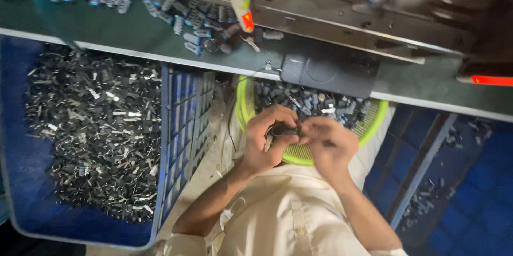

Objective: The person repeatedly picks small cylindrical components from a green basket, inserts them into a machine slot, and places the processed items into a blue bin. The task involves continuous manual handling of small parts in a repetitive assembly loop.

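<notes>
My left hand [265, 139] and my right hand [327, 143] meet over my lap, both pinching one small dark part [283, 131] between the fingertips. The part's shape is blurred. Just beyond my hands a lime-green round basket [299, 154] rests on my lap, filled with several small dark and grey parts [315, 104]. A thin black wire [231, 122] runs down past the basket's left rim.
A blue plastic crate [176, 128] at left holds a heap of black scrap pieces [96, 128]. A green workbench [107, 26] carries scattered grey cylindrical parts [187, 18], a metal machine [347, 16] and a black pad [328, 72]. Blue crates [470, 192] stand at right.
</notes>
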{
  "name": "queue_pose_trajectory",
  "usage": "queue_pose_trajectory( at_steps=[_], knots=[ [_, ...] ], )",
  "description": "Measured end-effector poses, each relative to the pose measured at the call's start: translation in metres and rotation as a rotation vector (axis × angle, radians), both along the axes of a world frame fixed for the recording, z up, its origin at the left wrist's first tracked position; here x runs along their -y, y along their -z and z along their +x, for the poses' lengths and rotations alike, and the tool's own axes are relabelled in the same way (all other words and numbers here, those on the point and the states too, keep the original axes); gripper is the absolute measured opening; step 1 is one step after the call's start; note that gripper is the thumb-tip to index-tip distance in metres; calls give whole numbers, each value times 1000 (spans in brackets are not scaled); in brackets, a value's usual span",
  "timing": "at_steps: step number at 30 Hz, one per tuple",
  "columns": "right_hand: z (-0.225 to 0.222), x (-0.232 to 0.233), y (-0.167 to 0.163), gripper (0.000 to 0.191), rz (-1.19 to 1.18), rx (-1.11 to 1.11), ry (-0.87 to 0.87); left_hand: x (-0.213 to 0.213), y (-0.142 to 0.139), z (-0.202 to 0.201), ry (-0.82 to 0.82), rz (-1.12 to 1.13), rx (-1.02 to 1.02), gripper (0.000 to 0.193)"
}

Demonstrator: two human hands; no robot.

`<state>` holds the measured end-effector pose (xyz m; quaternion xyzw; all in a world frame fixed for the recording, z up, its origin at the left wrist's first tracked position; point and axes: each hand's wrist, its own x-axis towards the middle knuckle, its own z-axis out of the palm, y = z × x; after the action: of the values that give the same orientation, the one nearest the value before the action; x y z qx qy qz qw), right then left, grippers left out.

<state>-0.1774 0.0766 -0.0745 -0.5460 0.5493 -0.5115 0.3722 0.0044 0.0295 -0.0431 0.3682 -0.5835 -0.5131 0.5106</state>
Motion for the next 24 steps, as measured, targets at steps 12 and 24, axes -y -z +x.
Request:
queue_pose_trajectory(
  at_steps=[12, 24],
  knots=[
    [8, -2, 24, 24, 419, 1064, 40, -13, -14, 19, -97, -595, 466, 30],
    [-39, 158, -88, 28, -628, -588, 142, -23, 28, 10, 0, 538, -870, 40]
  ],
)
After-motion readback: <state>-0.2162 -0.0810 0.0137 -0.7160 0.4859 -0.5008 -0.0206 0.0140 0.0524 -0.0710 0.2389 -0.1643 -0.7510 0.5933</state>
